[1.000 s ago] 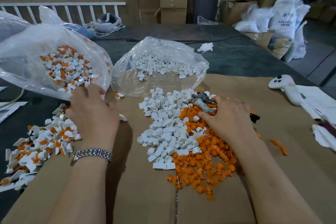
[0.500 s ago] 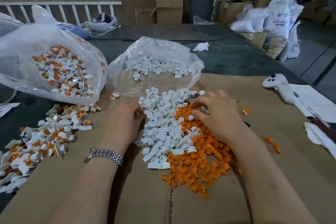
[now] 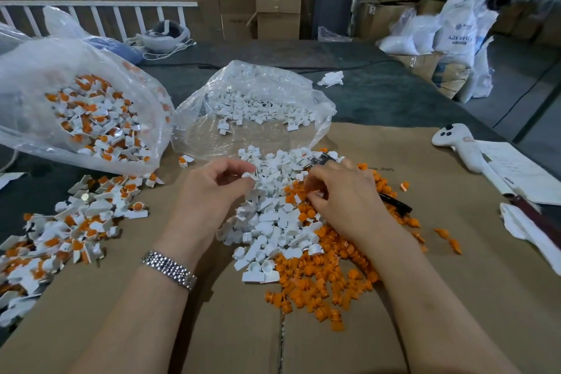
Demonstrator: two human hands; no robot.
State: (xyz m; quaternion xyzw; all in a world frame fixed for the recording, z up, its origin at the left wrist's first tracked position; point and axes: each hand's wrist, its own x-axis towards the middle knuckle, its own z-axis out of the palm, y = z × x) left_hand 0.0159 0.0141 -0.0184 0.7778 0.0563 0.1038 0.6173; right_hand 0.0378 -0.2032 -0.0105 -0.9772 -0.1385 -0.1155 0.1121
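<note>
A heap of small white plastic parts (image 3: 273,215) lies on the cardboard sheet (image 3: 230,328), with a heap of orange plugs (image 3: 321,276) beside it on the right. My left hand (image 3: 212,188) hovers over the white heap's left edge and pinches one white part (image 3: 250,175) between thumb and fingers. My right hand (image 3: 343,191) sits over the border of both heaps, fingers curled down; what they pinch is hidden. Finished white-and-orange pieces (image 3: 76,222) lie in a pile at the left.
A clear bag of assembled pieces (image 3: 91,118) lies at the left; a clear bag of white parts (image 3: 258,106) behind the heaps. A white controller (image 3: 458,146), papers (image 3: 516,170) and a cloth (image 3: 528,228) sit at the right. A black tool (image 3: 394,202) pokes from under my right hand.
My left hand came from the bag of assembled pieces at the left to the white heap and picked up one white part. My right hand stayed on the orange heap and curled its fingers.
</note>
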